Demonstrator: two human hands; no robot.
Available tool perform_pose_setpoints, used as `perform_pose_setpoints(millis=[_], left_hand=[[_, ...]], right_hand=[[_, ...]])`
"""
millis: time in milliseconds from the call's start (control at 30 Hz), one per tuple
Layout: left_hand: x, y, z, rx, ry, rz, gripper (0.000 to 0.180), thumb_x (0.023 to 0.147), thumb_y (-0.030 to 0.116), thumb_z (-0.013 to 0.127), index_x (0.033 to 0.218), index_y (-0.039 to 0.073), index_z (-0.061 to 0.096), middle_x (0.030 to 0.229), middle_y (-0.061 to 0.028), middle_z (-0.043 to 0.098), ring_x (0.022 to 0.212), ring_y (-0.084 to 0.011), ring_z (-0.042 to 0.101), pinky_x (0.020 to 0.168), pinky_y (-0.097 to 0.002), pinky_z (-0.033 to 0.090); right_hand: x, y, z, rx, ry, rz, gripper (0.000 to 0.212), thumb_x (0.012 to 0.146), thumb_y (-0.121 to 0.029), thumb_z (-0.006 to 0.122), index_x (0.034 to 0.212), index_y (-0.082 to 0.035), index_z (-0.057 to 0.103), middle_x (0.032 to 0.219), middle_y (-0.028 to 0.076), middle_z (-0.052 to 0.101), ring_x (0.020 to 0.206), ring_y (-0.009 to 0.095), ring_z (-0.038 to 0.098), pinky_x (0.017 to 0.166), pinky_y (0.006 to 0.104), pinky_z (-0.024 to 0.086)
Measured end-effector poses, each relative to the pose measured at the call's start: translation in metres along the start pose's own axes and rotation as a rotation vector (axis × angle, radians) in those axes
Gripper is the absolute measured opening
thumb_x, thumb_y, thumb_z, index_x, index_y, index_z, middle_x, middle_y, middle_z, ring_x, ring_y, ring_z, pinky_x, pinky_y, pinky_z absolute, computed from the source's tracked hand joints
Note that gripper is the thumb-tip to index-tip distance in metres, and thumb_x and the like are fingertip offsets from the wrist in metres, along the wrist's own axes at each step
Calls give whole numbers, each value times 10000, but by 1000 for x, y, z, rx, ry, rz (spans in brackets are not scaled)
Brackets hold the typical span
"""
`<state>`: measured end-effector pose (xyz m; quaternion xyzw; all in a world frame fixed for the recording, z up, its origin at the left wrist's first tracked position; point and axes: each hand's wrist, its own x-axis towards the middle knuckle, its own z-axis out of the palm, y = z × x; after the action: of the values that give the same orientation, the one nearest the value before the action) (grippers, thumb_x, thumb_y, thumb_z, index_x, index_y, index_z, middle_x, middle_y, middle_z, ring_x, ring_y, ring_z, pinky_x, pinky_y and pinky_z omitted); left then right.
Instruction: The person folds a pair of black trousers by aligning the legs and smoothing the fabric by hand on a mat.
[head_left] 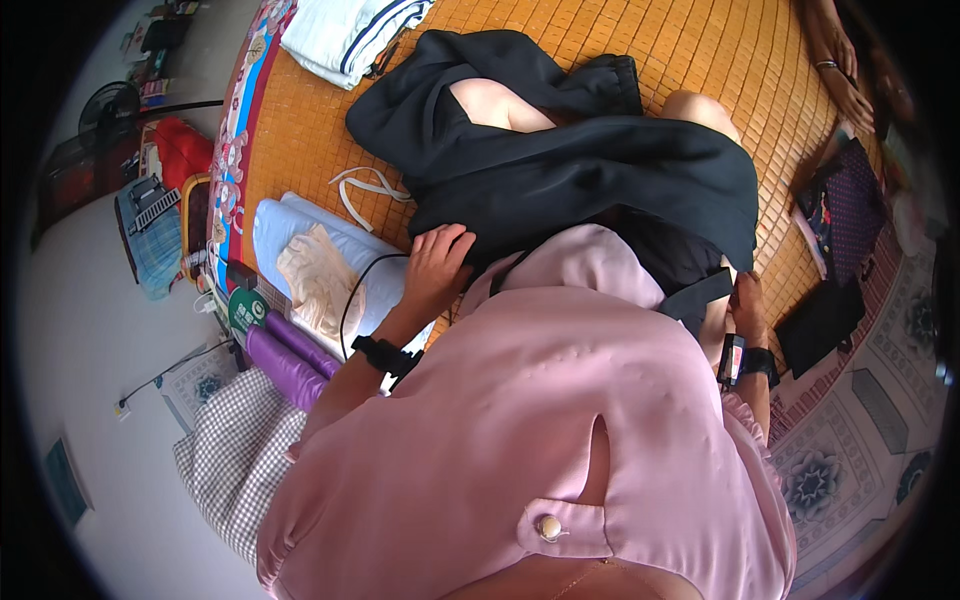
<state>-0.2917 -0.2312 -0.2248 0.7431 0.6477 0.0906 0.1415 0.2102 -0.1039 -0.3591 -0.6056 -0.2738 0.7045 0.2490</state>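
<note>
A black cloth garment (560, 160) is spread over my lap and bare knees, its folds running from left to right. My left hand (438, 262) lies on its near left edge, fingers extended over the cloth and thumb hidden. At my right hip, my right hand (748, 303) is closed, with its fingers curled beside a black fabric band (698, 295). What it holds, if anything, is hidden. A white cord (360, 193) lies loose to the left of the garment. Both wrists wear black straps with small devices.
I sit on a woven tan mat (700, 40). To my left lie folded light-blue cloth (285, 225), a cream cloth (318, 275), purple rolls (285, 355) and a checked cloth (240, 450). Folded white cloth (345, 35) is far left. Another person's hands (845, 80) and dark cloth (845, 215) are right.
</note>
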Motion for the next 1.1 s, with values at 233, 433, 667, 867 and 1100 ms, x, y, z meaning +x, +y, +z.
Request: perform_pose_setpoints(millis=[233,433,667,867,1100], left_hand=[[2,-4,8,62,-17,-113,347,684,60,638,1022,46,560,947,-87,535,920,-268,513,801,-374,397],[20,-7,-5,-423,-25,-368,165,668,24,642,825,42,595,812,-62,542,761,-245,555,687,-332,450],[16,-16,-52,-933,-511,-507,100,742,40,653,808,25,580,818,-28,619,722,-100,579,653,-247,455],[4,-24,-11,-775,-68,-620,141,791,92,657,891,28,580,760,-22,606,708,-82,562,659,-249,460],[4,-27,4,-334,-114,-537,528,724,241,705,1150,16,491,1027,-188,587,1001,-330,550,870,-379,419]], right_hand=[[1,7,19,-331,122,-394,102,905,-145,490,921,-56,538,773,-2,492,673,100,448,600,298,393],[26,49,-27,419,-13,-95,320,922,-217,494,1168,-14,521,1164,54,552,1033,165,513,928,297,397],[13,33,-9,222,-29,-127,328,914,-256,516,1160,-39,527,1107,41,570,985,153,533,892,284,414],[31,61,-32,530,-63,-13,354,926,-314,487,1161,-51,523,1070,50,586,972,166,541,881,300,427],[38,6,21,308,-26,36,443,909,-391,487,1187,-46,520,1125,37,576,967,168,545,881,303,432]])
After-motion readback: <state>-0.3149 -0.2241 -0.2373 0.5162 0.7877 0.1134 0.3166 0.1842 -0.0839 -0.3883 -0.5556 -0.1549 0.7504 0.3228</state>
